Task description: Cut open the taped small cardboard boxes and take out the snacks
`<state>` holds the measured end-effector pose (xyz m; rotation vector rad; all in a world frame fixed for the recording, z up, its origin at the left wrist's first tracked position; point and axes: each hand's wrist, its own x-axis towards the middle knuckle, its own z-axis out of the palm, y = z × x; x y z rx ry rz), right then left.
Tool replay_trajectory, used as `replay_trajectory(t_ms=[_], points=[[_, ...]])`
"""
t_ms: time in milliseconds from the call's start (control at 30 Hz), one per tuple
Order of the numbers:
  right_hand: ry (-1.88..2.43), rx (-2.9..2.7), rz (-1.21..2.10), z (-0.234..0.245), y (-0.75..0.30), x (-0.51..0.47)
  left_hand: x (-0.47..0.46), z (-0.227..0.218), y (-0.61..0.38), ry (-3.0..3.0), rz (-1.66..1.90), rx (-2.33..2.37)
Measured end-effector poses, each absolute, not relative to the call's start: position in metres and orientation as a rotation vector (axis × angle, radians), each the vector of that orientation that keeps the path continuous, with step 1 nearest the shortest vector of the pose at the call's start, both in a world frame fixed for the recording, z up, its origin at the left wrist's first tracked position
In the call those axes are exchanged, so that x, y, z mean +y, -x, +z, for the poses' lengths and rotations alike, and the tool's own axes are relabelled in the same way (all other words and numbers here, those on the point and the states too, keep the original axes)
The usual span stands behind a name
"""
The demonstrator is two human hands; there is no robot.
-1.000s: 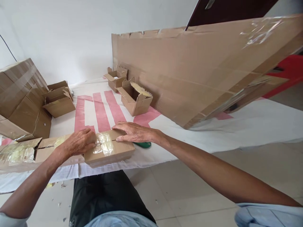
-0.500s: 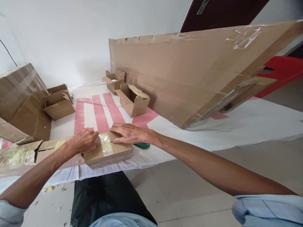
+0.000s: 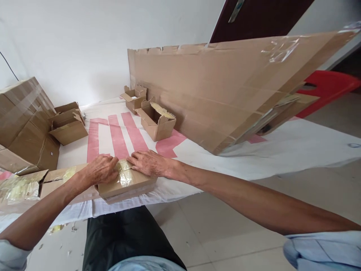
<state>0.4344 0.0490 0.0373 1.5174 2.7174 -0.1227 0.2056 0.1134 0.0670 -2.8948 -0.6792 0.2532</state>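
Note:
A small brown cardboard box (image 3: 141,183) lies at the front edge of the cloth-covered table, with shiny clear tape (image 3: 124,175) across the seam on its top. On the left end of that top rests my left hand (image 3: 103,169), its fingers curled in beside the tape; whatever they may pinch is hidden. My right hand (image 3: 147,163) lies over the right part of the top, fingers stretched toward the tape and touching the box. Left of this box, more taped cardboard boxes (image 3: 60,182) stand in a row along the edge, partly behind my left forearm.
Large cardboard boxes (image 3: 26,124) rise at the left. Open small boxes stand beside them (image 3: 69,128) and farther back (image 3: 158,126). A tall cardboard sheet (image 3: 203,86) leans across the back right, near a red chair (image 3: 328,88). Scraps litter the tiled floor (image 3: 194,233).
My right hand has shifted slightly left on the box, its fingers closer to the tape. The green object beside the box is now hidden behind my right arm. The view has turned slightly.

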Motion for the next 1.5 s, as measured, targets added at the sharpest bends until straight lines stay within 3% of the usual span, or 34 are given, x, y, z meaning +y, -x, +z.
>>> replay_trajectory(t_ms=[400, 767, 1167, 1500], points=[[-1.655, 2.686, -0.359, 0.058, -0.435, 0.053, 0.110, 0.085, -0.202, 2.990, 0.292, -0.830], [-1.564, 2.751, -0.098, 0.044, -0.433, 0.054, 0.104, 0.079, -0.194, 3.046, 0.206, -0.871], [-1.639, 2.900, -0.097, 0.025, -0.440, 0.058, 0.111, 0.072, -0.173, 3.281, 0.058, -1.004], [-1.636, 3.066, -0.165, 0.009, -0.452, 0.048, 0.131, 0.078, -0.227, 3.293, 0.275, -0.934]])
